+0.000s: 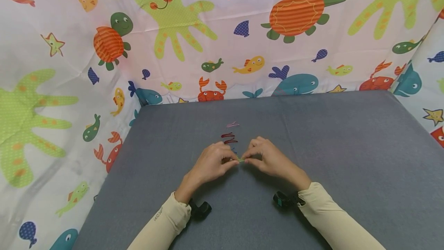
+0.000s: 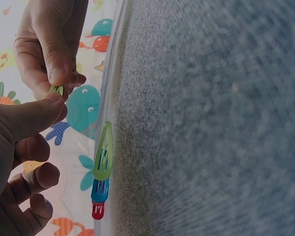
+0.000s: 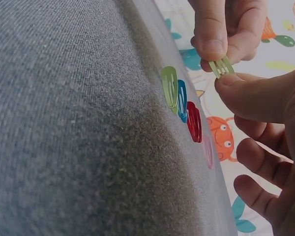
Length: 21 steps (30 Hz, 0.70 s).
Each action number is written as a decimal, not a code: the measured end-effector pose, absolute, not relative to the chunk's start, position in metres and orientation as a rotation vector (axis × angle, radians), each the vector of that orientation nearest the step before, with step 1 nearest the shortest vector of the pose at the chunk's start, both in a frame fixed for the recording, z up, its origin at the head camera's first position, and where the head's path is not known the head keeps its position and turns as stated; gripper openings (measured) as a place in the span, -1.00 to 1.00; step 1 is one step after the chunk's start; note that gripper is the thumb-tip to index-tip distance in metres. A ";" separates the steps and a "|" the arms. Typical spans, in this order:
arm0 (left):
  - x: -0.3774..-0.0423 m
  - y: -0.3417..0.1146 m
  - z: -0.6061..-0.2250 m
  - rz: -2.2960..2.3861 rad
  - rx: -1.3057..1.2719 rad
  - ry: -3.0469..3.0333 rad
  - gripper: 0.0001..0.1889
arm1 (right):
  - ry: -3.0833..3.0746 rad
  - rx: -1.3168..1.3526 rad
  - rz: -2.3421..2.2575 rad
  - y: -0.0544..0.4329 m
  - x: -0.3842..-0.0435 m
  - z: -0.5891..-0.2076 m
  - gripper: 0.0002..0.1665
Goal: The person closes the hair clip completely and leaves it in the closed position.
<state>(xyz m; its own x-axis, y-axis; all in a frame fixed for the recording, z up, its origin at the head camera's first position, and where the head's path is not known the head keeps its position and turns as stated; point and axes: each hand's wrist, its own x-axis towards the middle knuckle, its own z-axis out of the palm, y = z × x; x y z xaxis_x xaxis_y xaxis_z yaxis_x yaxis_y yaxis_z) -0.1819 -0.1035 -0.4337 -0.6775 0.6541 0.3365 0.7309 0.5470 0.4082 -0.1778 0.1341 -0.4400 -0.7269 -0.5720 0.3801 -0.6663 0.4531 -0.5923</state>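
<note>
A light-green snap hair clip (image 3: pixel 221 67) is pinched at both ends, between the thumb and fingers of my left hand (image 1: pixel 215 161) and of my right hand (image 1: pixel 268 159). Fingertips cover its two ends. In the right wrist view a second green hair clip (image 3: pixel 169 87) lies on the cloth below the hands, beside a blue hair clip (image 3: pixel 182 101). Farther along the row are a dark red hair clip (image 1: pixel 230 141), another red hair clip (image 1: pixel 227 135) and a pink hair clip (image 1: pixel 232 124). My right hand's other fingers are loosely bent in its wrist view.
A grey cloth-covered table (image 1: pixel 347 165) spreads out around the hands. Behind it and at both sides hangs a white curtain (image 1: pixel 194 72) printed with sea animals. A dark wrist camera (image 1: pixel 201 209) sits at the left cuff, and another wrist camera (image 1: pixel 284 200) at the right.
</note>
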 end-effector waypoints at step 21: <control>-0.184 -0.105 -0.431 -0.846 -1.246 -2.628 -0.95 | -2.539 1.120 1.329 0.136 -0.178 -0.438 -0.82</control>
<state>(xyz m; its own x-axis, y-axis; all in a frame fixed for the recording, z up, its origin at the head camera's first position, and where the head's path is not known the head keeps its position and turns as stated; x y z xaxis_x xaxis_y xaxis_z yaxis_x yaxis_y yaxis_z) -0.1836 -0.1052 -0.4314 -0.6566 0.6801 0.3262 0.7427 0.5074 0.4371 -0.1779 0.1358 -0.4383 -0.7330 -0.5721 0.3679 -0.6283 0.3624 -0.6884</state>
